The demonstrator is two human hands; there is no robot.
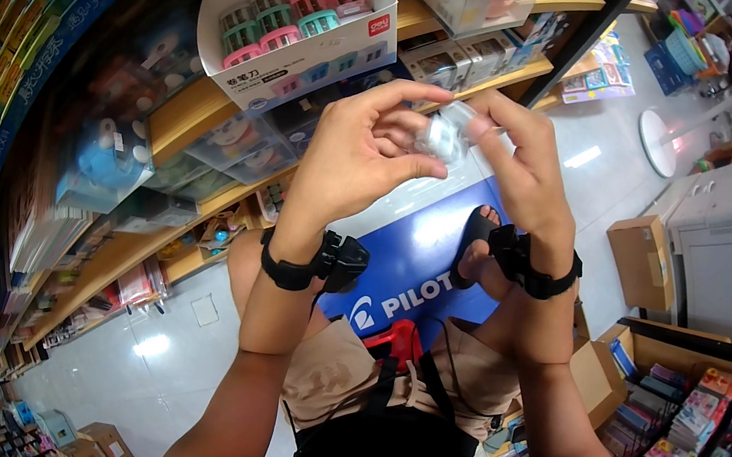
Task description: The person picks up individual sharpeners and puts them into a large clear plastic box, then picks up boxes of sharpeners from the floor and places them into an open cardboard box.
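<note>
In front of the shelf, both hands are raised around a small pale object (448,135), partly clear and blurred by motion, perhaps a pencil sharpener. My right hand (520,152) pinches its right side between thumb and fingers. Around its left side curl the fingers of my left hand (364,144), the index finger above and the thumb below. Just beyond the left hand, an open white Deli carton (324,51) stands on a wooden shelf. Rows of pencil sharpeners (283,17) in pink, green and grey fill it.
Shelves at left carry pencil packs (23,19) and a boxed blue toy (110,150). A blue Pilot-branded panel (396,261) lies below the hands, with a red plastic stool (403,339) under me. At right are a cardboard box (639,260), a white printer (720,257) and stationery racks (682,427).
</note>
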